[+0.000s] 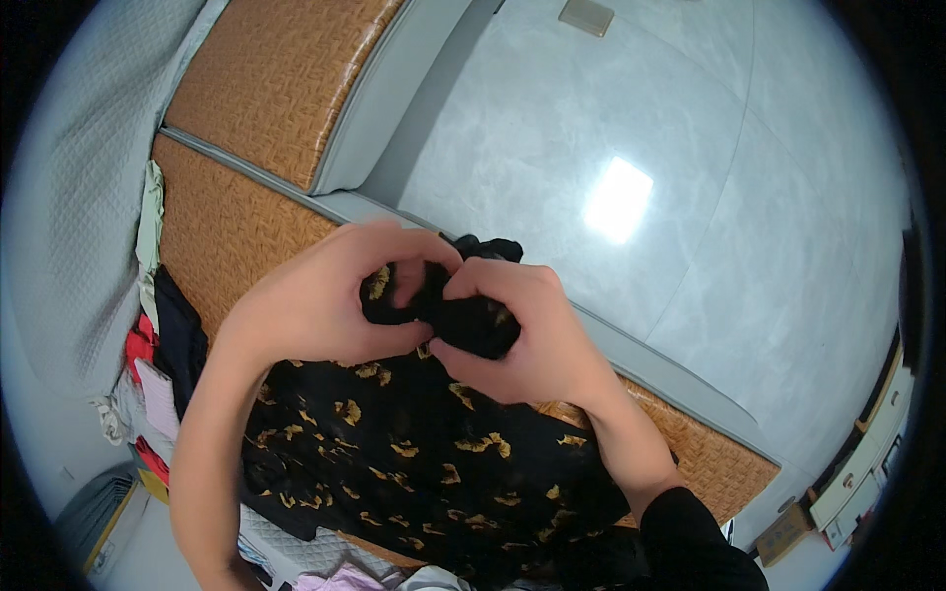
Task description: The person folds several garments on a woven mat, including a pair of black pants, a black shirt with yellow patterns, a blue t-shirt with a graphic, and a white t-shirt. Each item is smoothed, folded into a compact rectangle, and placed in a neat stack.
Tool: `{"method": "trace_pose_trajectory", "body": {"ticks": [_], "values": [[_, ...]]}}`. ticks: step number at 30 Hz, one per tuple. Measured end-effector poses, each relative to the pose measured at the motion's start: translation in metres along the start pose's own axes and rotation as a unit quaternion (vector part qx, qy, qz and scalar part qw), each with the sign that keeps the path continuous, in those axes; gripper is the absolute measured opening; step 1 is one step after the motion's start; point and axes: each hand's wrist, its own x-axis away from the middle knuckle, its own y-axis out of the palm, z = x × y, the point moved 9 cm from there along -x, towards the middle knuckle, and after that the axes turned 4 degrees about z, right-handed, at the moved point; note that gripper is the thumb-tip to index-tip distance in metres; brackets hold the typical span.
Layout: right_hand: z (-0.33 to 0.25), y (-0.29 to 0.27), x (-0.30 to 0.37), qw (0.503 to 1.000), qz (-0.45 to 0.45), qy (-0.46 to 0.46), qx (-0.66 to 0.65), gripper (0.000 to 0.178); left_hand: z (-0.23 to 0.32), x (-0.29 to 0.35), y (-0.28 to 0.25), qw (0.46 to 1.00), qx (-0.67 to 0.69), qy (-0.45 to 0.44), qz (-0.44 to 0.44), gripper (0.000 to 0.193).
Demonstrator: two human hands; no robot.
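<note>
— Over the woven rattan sofa seat [227,246], what's held?
— Both hands, left [315,300] and right [522,335], pinch a bunched edge of the black gold-patterned garment [414,453], apparently lifting it; the rest drapes over the seat.

Woven rattan sofa seat [222,231], black gold-patterned garment [414,463] and heaped clothes [148,384] on it

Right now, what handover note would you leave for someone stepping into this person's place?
Left hand and right hand: both closed on a bunched part of the black garment with gold print, held together at its upper edge.
The rest of the garment lies spread on the woven mat over the grey sofa cushion.
A pile of other clothes sits to the left.
Done: garment laid out, top portion gathered.
Left: most of it lies unfolded.
</note>
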Motion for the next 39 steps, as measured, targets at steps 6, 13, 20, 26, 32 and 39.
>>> {"method": "trace_pose_trajectory", "body": {"ticks": [6,13,20,26,32,39], "values": [[-0.016,-0.011,0.002,0.995,0.021,-0.078,0.06,0.016,-0.004,0.005,0.003,0.994,-0.108,0.028,-0.018,0.018],[-0.018,-0.025,0.001,0.975,0.108,-0.049,0.186,0.019,0.006,0.011,-0.033,0.988,-0.007,0.087,0.128,0.018],[-0.015,-0.059,0.005,0.939,0.222,-0.042,0.26,0.016,0.018,-0.019,-0.064,0.954,-0.211,0.131,0.169,0.018],[-0.026,-0.078,0.017,0.897,0.361,-0.143,0.212,0.016,0.044,-0.043,-0.077,0.869,-0.213,0.318,0.314,0.016],[-0.008,-0.086,0.026,0.899,0.422,-0.111,0.031,0.044,0.061,-0.042,-0.079,0.892,-0.014,0.286,0.349,0.009],[-0.035,-0.066,0.018,0.938,0.299,0.003,0.176,0.021,0.066,0.028,-0.081,0.843,-0.011,0.377,0.385,0.014]]}}
